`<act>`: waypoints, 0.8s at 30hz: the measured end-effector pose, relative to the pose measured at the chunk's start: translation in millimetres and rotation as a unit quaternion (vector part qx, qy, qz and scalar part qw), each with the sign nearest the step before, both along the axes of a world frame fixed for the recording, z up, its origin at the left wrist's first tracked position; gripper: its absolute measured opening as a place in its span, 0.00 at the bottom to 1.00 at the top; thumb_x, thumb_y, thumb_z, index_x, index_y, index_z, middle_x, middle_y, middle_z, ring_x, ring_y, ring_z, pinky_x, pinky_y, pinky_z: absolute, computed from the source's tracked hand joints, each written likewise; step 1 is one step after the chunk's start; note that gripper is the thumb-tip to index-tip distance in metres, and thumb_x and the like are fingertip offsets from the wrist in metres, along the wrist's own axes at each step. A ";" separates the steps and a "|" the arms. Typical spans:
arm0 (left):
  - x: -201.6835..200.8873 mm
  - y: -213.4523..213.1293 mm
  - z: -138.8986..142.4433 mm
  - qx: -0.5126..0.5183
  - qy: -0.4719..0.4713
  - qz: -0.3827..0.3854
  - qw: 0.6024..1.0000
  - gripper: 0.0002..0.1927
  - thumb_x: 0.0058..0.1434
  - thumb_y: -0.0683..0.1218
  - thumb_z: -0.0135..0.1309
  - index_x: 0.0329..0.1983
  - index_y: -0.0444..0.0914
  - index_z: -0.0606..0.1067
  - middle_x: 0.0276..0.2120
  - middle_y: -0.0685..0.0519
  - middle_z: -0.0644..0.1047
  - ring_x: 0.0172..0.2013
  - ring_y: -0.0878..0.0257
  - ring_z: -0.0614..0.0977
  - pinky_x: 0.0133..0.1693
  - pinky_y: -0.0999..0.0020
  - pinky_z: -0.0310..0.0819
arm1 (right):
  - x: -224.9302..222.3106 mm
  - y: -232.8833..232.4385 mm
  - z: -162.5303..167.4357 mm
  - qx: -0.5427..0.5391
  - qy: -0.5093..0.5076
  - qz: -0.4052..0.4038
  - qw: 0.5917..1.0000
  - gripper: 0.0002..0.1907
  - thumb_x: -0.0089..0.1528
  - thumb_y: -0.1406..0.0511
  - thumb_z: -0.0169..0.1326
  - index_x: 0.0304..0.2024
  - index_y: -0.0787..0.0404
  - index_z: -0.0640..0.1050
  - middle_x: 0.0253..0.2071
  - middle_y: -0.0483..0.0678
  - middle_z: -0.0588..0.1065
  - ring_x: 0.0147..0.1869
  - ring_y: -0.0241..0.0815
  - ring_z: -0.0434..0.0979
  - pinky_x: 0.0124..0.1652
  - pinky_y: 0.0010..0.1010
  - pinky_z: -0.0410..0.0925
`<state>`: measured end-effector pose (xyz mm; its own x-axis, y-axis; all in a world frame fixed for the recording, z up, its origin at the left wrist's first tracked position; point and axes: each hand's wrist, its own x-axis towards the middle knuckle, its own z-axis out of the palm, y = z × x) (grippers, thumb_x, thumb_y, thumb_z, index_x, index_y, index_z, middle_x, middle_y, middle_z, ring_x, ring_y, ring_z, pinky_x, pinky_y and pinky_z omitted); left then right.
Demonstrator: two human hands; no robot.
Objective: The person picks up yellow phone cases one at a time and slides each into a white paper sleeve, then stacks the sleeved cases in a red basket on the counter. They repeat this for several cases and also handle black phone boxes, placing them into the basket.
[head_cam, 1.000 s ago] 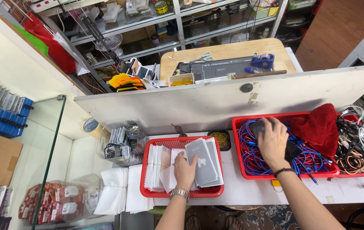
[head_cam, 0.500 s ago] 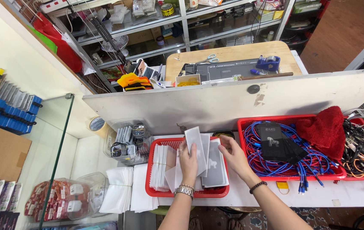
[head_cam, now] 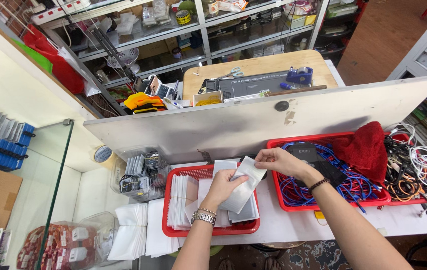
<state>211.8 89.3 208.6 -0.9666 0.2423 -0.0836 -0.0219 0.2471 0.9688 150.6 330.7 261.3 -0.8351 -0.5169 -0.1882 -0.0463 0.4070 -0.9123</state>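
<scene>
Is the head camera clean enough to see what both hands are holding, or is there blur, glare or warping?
Head view: sharp and evenly lit; the left hand and right hand pinch a flat white plastic pouch over the red mesh basket; soft shadows, no glare on it; wide-angle bending at the edges.

A small white bag [head_cam: 244,186] is flat and thin, held up at a slant over a red basket [head_cam: 208,231]. Both hands pinch it, one at the lower edge and one at the top corner. More white bags [head_cam: 181,200] stand packed in a row inside the basket, and some lie flat beside them.
</scene>
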 end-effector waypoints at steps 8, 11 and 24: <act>-5.4 16.6 -19.1 0.026 -0.070 -0.056 0.996 0.15 0.62 0.49 0.61 0.41 0.31 0.82 0.32 0.54 0.83 0.29 0.70 0.81 0.32 0.71 0.76 | -15.5 66.2 -30.2 -0.298 -0.161 -0.168 0.926 0.07 0.66 0.63 0.54 0.40 0.61 0.74 0.40 0.43 0.78 0.47 0.34 0.80 0.50 0.29 0.74; -1.5 -9.7 -35.1 0.033 -0.090 0.036 0.995 0.15 0.60 0.49 0.62 0.43 0.33 0.82 0.35 0.53 0.85 0.32 0.69 0.84 0.35 0.71 0.78 | -37.8 104.7 -32.9 -0.321 -0.078 -0.356 0.874 0.07 0.69 0.64 0.51 0.47 0.60 0.74 0.40 0.44 0.75 0.44 0.37 0.78 0.44 0.34 0.74; -14.0 -18.5 -56.3 -0.236 0.082 0.296 0.922 0.36 0.57 0.52 0.65 0.63 0.31 0.67 0.45 0.38 0.81 0.48 0.43 0.81 0.51 0.53 0.73 | -12.1 92.2 -65.7 0.453 0.391 -0.283 0.750 0.41 0.51 0.56 0.66 0.66 0.56 0.69 0.68 0.56 0.62 0.71 0.59 0.58 0.64 0.53 0.56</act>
